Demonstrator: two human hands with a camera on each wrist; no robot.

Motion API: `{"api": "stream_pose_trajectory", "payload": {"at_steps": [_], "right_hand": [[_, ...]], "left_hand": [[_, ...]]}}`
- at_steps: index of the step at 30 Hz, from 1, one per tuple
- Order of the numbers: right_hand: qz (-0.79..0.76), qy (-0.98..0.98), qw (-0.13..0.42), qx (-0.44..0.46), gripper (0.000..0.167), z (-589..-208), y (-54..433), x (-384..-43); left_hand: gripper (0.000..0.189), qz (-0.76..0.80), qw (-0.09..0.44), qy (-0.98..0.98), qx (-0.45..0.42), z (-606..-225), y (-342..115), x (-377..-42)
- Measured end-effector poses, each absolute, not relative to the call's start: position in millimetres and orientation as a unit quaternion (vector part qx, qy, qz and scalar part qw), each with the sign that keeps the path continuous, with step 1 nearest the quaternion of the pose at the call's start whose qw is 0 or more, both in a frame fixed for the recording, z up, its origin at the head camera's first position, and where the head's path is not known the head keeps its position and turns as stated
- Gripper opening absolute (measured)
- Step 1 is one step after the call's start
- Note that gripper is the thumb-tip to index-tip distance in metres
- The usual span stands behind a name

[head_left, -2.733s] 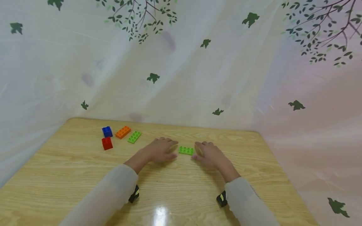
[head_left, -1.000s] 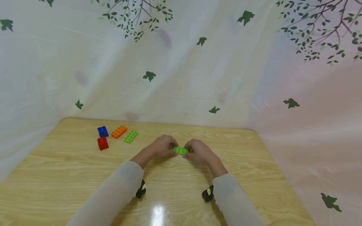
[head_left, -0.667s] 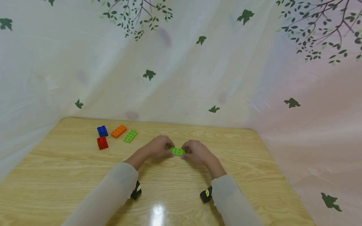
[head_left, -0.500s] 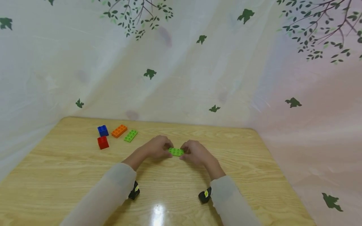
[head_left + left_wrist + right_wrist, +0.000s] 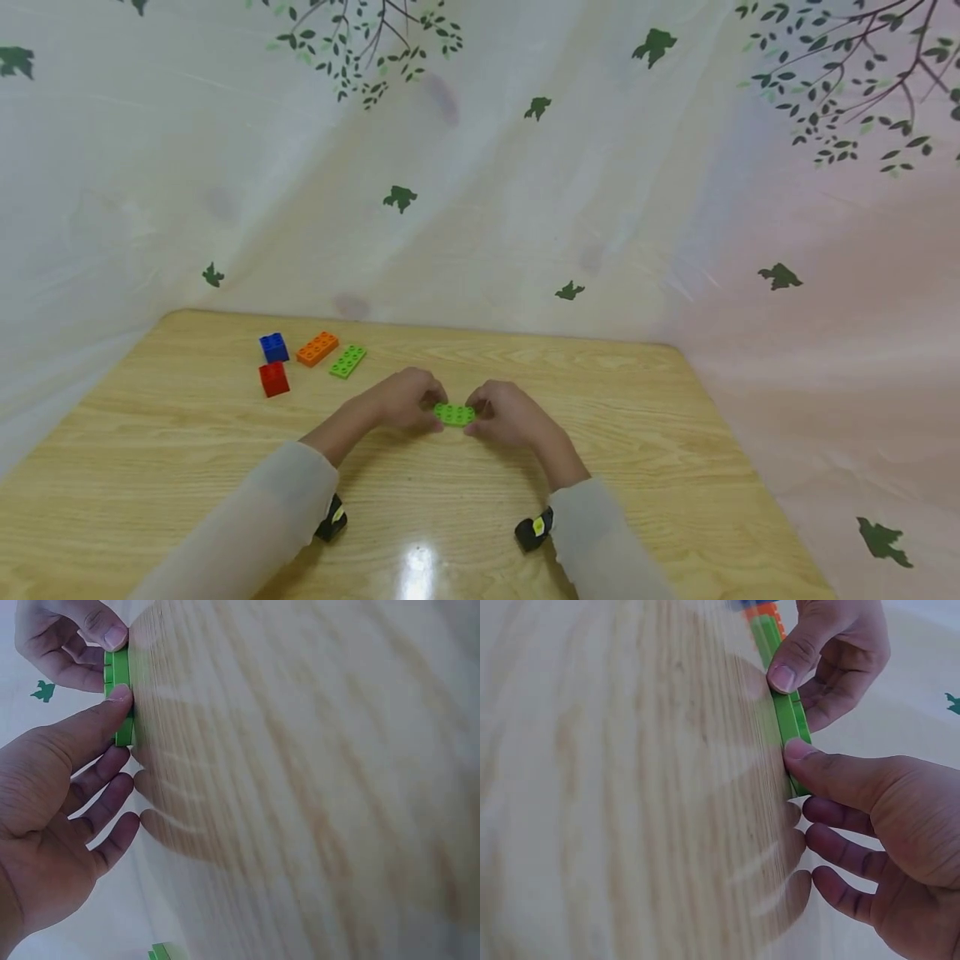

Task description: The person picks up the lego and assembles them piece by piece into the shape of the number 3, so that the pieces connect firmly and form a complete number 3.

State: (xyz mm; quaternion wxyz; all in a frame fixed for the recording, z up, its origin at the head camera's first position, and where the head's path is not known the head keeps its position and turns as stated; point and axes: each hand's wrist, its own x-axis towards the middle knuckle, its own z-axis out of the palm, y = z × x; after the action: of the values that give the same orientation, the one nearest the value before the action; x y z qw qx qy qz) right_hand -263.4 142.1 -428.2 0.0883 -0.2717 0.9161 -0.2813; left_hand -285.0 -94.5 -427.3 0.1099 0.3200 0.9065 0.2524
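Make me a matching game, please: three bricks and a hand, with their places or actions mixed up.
Things:
1. Red brick
2. Left hand
3. Blue brick
4. Orange brick

Places or actions:
A. Between the blue brick and the loose green brick
B. Just behind the red brick, seen from the head camera
C. Pinching one end of the held green brick
D. Lowest of the four loose bricks in the head view

Pairs: 1-D, 2-C, 3-B, 4-A

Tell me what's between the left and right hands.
A green brick, studs up: the left hand pinches one end, the right hand the other. Clear in the head view; both wrist views show it too.
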Motion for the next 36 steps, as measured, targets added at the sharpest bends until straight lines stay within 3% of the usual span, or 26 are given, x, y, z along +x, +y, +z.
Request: {"api": "stream_pose_trajectory", "payload": {"at_steps": [9, 19, 36], "right_hand": [[-0.283, 0.914, 0.092, -0.275, 0.028, -428.7, 139.4, -255.8], [-0.297, 0.906, 0.103, -0.284, 0.029, -429.2, 140.3, -244.4], [-0.357, 0.880, 0.141, -0.279, 0.029, -438.4, 148.4, -236.2]], "left_hand": [[0.027, 0.257, 0.106, 0.903, 0.328, -427.2, -100.8, -274.0], [0.017, 0.293, 0.141, 0.891, 0.319, -425.3, -103.0, -258.0], [0.020, 0.269, 0.130, 0.886, 0.355, -423.5, -101.9, -241.9]]}}
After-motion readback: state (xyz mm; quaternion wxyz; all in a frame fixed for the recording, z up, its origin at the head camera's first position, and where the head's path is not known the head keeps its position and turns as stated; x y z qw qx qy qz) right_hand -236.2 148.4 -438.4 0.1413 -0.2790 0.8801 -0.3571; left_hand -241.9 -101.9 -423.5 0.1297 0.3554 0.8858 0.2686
